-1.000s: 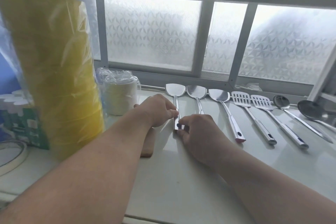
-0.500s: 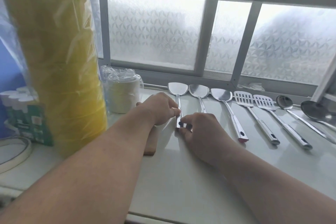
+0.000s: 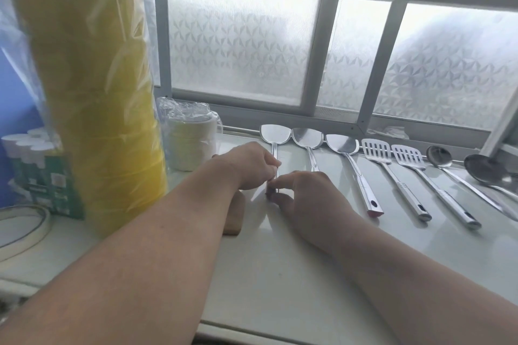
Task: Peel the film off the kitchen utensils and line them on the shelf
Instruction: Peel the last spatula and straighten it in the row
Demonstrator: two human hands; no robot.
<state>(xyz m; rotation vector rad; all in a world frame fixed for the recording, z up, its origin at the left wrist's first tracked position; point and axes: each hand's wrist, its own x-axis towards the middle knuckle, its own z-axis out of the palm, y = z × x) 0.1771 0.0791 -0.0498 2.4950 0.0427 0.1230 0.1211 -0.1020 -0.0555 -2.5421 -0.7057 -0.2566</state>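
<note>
Left hand (image 3: 253, 166), head view: fingers curled, pinching the lower handle of the leftmost stainless-steel turner with rounded blade (image 3: 275, 145). Right hand (image 3: 304, 199): thumb and forefinger pinch the same handle at its end, other fingers curled. Turner lies flat on the white shelf surface (image 3: 280, 274), blade toward the frosted-glass window (image 3: 241, 42). Whether film is on the handle: cannot tell.

Row to the right, approx. parallel, handles toward the person: second rounded steel turner (image 3: 307, 138), third steel turner w/ red-tipped handle (image 3: 353, 165), two slotted steel spatulas (image 3: 392, 173) (image 3: 429, 185), two steel ladles (image 3: 459, 173) (image 3: 493, 176).

Left side: tall yellow stack in clear plastic wrap (image 3: 92, 98), wrapped stack of pale tape rolls (image 3: 190, 140).
</note>
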